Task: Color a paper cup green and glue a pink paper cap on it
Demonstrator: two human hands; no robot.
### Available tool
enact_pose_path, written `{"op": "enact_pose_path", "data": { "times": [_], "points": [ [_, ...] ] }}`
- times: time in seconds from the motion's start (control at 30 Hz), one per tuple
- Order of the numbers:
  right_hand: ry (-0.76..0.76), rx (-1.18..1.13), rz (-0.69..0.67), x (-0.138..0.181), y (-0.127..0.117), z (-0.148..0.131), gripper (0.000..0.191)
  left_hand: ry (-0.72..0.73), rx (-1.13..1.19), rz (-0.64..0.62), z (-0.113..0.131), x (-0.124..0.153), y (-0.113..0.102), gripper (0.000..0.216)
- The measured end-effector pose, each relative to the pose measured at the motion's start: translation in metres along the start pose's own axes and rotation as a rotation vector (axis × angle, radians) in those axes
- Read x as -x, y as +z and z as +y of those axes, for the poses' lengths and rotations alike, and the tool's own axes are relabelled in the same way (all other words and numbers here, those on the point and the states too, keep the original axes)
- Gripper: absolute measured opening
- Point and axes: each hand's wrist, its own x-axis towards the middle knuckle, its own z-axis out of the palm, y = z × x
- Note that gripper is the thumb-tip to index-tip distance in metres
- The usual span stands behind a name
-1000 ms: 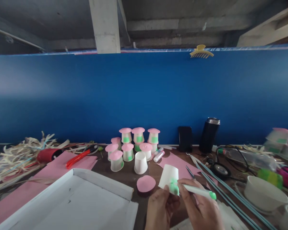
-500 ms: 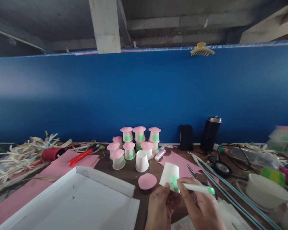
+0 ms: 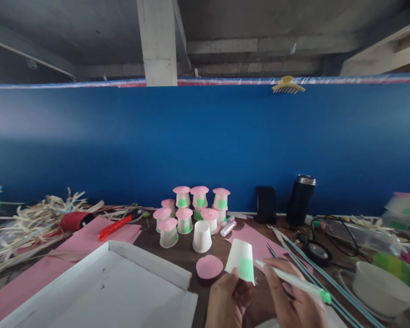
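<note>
Low in the view, my left hand (image 3: 227,296) grips a white paper cup (image 3: 234,255) by its lower edge. A solid green rectangle (image 3: 246,269) is coloured on the cup's right side. My right hand (image 3: 294,296) is closed around a white marker (image 3: 300,281) with a green end, its tip just right of the cup and apart from it. Left of the cup lies a pink paper disc (image 3: 209,267). Behind it stands a plain white cup (image 3: 202,237), upside down. Several cups topped with pink discs (image 3: 199,190) are grouped further back, most showing green patches.
A white box lid (image 3: 146,291) fills the front left, beside pink sheets (image 3: 30,282), red-handled scissors (image 3: 114,227) and pale strips (image 3: 37,223). To the right are a phone (image 3: 265,205), a black bottle (image 3: 300,200), blue-grey tubing (image 3: 304,264) and a white bowl (image 3: 382,287).
My right hand has drawn the marker off the cup to the right. The green patch, partly covered before, now shows as a full rectangle. My left hand keeps the cup.
</note>
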Motion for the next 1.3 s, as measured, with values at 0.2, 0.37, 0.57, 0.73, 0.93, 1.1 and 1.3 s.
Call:
{"op": "enact_pose_path", "data": {
  "times": [0.2, 0.37, 0.57, 0.73, 0.93, 1.1, 1.3],
  "points": [
    [-0.014, -0.035, -0.069, 0.001, 0.004, -0.003, 0.017, -0.03, -0.002, -0.073, 0.0, -0.001, -0.002, 0.014],
    [-0.028, -0.011, -0.106, 0.004, 0.006, -0.003, 0.017, -0.03, -0.006, -0.159, -0.004, -0.006, -0.008, 0.022],
    [-0.051, 0.028, -0.087, 0.004, 0.009, 0.001, 0.017, -0.015, -0.015, -0.193, -0.008, -0.01, -0.013, 0.027],
    [-0.025, 0.031, -0.135, 0.004, 0.009, 0.005, 0.019, 0.013, -0.008, -0.192, -0.009, -0.007, -0.012, 0.026],
    [-0.028, 0.048, -0.099, 0.004, 0.008, 0.007, 0.018, 0.004, -0.05, -0.153, -0.008, -0.007, -0.01, 0.029],
    [-0.021, 0.04, -0.113, 0.004, 0.008, 0.008, 0.016, 0.008, -0.042, -0.166, -0.007, -0.005, -0.01, 0.026],
    [0.031, 0.054, -0.104, 0.002, 0.006, 0.005, 0.02, 0.011, -0.064, -0.145, -0.008, -0.003, -0.01, 0.03]
  ]
}}
